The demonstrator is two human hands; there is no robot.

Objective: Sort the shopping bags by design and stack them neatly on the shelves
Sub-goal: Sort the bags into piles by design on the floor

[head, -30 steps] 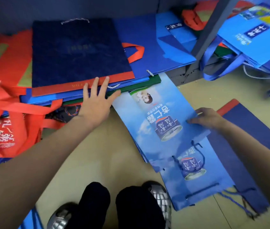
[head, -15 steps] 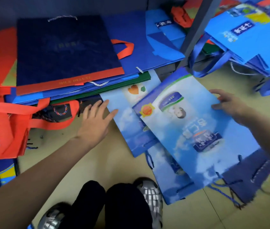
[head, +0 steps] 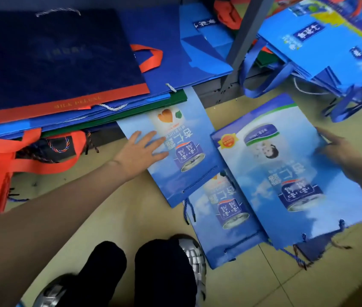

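Left hand flat with fingers spread on a sky-blue bag on the floor, right hand holding the far edge of a second sky-blue bag beside it, third matching bag partly under both

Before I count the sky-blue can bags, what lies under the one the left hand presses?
Under the bag beneath the left hand, another can-print bag pokes out at its lower end; its upper part is covered, so anything deeper is hidden.

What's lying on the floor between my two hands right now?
In the head view, sky-blue printed bags: the left hand rests on one, the right hand holds another's edge, a third lies underneath.
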